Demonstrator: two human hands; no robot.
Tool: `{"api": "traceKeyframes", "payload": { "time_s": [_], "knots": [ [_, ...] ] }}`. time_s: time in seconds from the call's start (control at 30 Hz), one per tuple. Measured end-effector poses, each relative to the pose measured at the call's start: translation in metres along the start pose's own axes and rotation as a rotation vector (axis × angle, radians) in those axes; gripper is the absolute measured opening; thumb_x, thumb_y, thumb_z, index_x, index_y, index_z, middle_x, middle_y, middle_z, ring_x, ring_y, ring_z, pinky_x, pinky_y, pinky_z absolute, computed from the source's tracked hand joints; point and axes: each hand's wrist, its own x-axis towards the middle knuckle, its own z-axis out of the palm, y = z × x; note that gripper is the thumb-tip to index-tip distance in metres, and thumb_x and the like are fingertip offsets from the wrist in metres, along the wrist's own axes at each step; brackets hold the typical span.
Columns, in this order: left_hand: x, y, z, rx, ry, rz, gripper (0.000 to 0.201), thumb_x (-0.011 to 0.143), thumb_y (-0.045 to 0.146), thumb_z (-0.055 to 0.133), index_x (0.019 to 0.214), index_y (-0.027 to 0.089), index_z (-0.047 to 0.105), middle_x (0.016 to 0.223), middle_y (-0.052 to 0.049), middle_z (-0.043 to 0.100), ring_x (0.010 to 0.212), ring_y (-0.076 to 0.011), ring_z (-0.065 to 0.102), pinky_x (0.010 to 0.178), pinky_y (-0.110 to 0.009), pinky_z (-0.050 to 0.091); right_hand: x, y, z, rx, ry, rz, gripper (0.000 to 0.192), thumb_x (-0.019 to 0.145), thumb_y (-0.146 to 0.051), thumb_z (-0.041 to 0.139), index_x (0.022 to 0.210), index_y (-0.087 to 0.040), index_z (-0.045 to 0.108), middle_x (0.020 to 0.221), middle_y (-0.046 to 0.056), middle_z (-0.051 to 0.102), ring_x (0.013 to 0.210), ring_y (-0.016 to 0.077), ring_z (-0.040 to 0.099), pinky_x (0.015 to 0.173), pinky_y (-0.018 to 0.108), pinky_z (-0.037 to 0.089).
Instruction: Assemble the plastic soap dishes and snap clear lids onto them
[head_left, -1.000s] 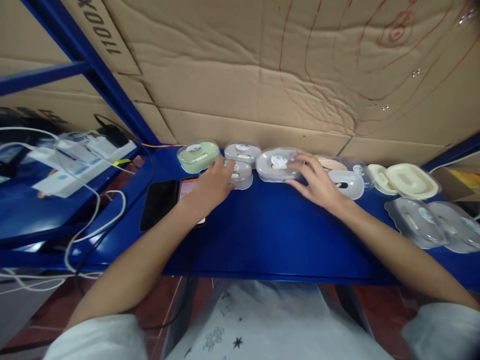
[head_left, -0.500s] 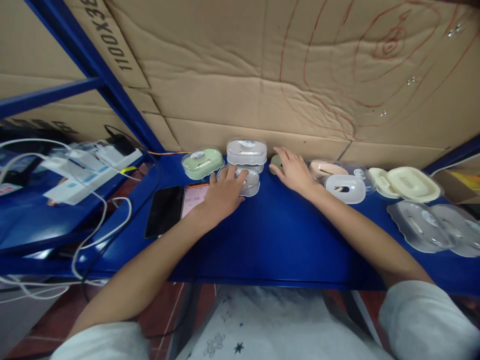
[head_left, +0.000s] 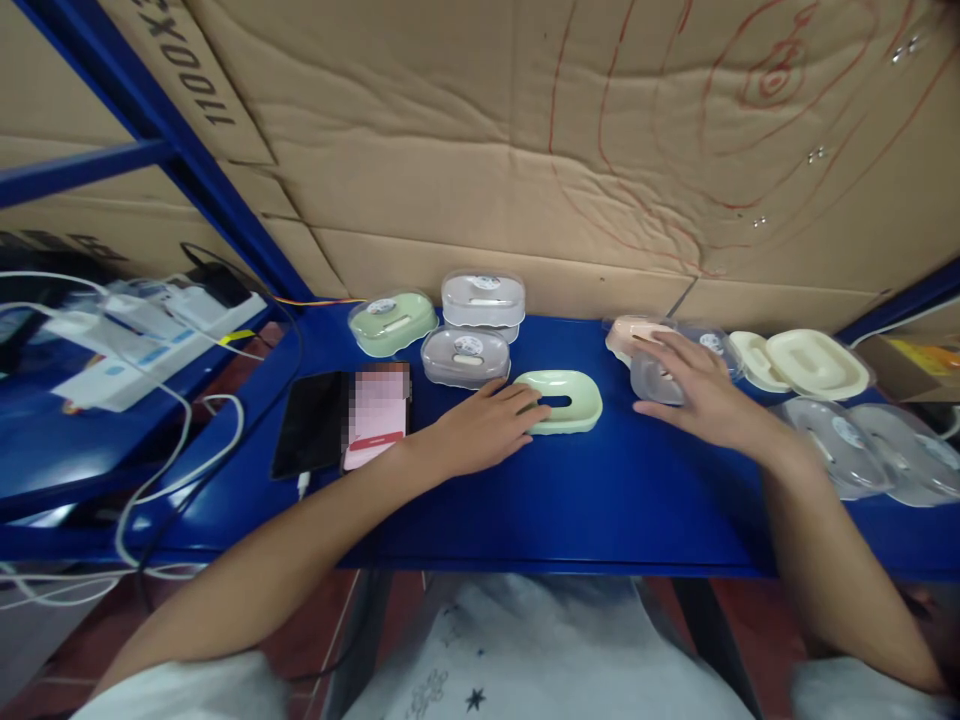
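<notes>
Blue desk: carries every item below; cardboard wall stands behind it.
Landmark: pale green soap tray, open-slotted, flat on the desk near centre.
Left hand: fingers loosely spread, fingertips touching the near-left end of the green tray; no pinch, nothing lifted.
Right hand: to the right of the tray, palm down, fingers spread over a clear lidded case; whether it is gripped cannot be told.
Behind the tray, to the left: grey cased dish; behind that, two clear cases stacked; left of those, a green cased dish.
Right of the tray: pink cased dish, cream trays, loose clear shells.
Left of the tray: two phones lying flat.
Change: half a second ago the left hand lay on the grey dish and the right hand on a green piece by the wall; the bare green tray now lies out in front.
Reading: one tray is freed of its casing, and the right hand has gone to another case.
</notes>
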Motion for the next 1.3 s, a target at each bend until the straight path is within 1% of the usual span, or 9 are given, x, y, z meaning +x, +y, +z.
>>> {"api": "traceKeyframes", "payload": {
  "time_s": [0.07,0.17,0.27,0.4,0.5,0.67,0.9,1.13,1.3],
  "knots": [
    [0.001,0.001,0.001,0.013,0.004,-0.004,0.034,0.106,0.024,0.064,0.139,0.019,0.062,0.145,-0.013,0.065,0.138,-0.0290,0.061,0.117,-0.044,0.047,-0.012,0.034,0.007,-0.092,-0.027,0.160,0.102,0.082,-0.060,0.083,0.167,-0.030,0.038,0.169,0.024,0.042,0.151,0.0540,0.046,0.113,0.079,0.042],
    [0.002,0.002,0.001,0.041,-0.004,-0.028,0.027,0.108,0.025,0.062,0.133,0.017,0.064,0.143,-0.014,0.065,0.135,-0.0299,0.062,0.111,-0.043,0.051,-0.018,0.059,0.020,-0.153,-0.046,0.261,0.111,0.071,-0.058,0.091,0.166,-0.029,0.040,0.162,0.027,0.049,0.142,0.0617,0.049,0.105,0.082,0.045],
    [0.003,0.003,0.000,0.042,-0.007,-0.041,0.024,0.109,0.024,0.060,0.131,0.016,0.065,0.142,-0.014,0.065,0.134,-0.0301,0.063,0.109,-0.043,0.053,-0.011,0.049,0.019,-0.145,-0.031,0.231,0.106,0.078,-0.061,0.087,0.167,-0.028,0.039,0.156,0.026,0.054,0.137,0.0598,0.054,0.105,0.079,0.045],
    [0.003,0.002,0.000,-0.010,0.001,-0.003,0.026,0.107,0.024,0.062,0.132,0.018,0.066,0.141,-0.014,0.066,0.134,-0.0292,0.063,0.110,-0.044,0.053,0.002,0.013,0.004,-0.043,0.055,0.122,0.102,0.088,-0.070,0.077,0.170,-0.028,0.034,0.159,0.025,0.054,0.141,0.0542,0.053,0.114,0.072,0.042],
    [0.001,0.003,0.002,-0.061,0.014,0.043,0.030,0.106,0.023,0.063,0.135,0.019,0.066,0.141,-0.012,0.067,0.136,-0.0283,0.062,0.110,-0.043,0.054,0.012,-0.013,0.006,0.032,0.096,0.026,0.100,0.093,-0.072,0.070,0.173,-0.029,0.027,0.166,0.020,0.049,0.150,0.0473,0.049,0.118,0.069,0.042],
    [0.000,0.010,0.005,-0.098,0.031,0.118,0.030,0.106,0.026,0.064,0.136,0.023,0.066,0.144,-0.009,0.068,0.138,-0.0269,0.061,0.108,-0.041,0.053,0.027,-0.037,0.034,0.027,0.154,-0.075,0.054,0.108,-0.049,0.057,0.156,-0.026,0.056,0.167,0.016,0.051,0.155,0.0360,0.047,0.126,0.060,0.039],
    [0.002,0.010,0.004,-0.035,0.008,0.081,0.029,0.108,0.028,0.063,0.136,0.021,0.066,0.142,-0.010,0.068,0.135,-0.0271,0.061,0.104,-0.040,0.053,0.025,-0.023,0.039,-0.155,0.134,0.198,0.038,0.108,-0.039,0.050,0.129,-0.016,0.072,0.128,0.019,0.075,0.121,0.0391,0.069,0.102,0.056,0.052],
    [0.003,0.009,0.000,-0.003,-0.004,0.062,0.027,0.108,0.028,0.061,0.134,0.019,0.065,0.140,-0.011,0.068,0.132,-0.0281,0.062,0.103,-0.041,0.054,0.024,0.007,0.044,-0.208,0.010,0.389,0.043,0.108,-0.043,0.047,0.134,-0.017,0.071,0.132,0.018,0.075,0.122,0.0397,0.069,0.100,0.054,0.052],
    [0.003,0.008,0.004,-0.004,0.022,0.080,0.028,0.108,0.027,0.062,0.134,0.018,0.066,0.139,-0.011,0.069,0.132,-0.0303,0.064,0.103,-0.045,0.058,0.018,0.015,0.044,-0.181,-0.066,0.371,0.058,0.105,-0.056,0.054,0.142,-0.014,0.067,0.130,0.024,0.076,0.116,0.0427,0.073,0.100,0.057,0.053]
  ]
}}
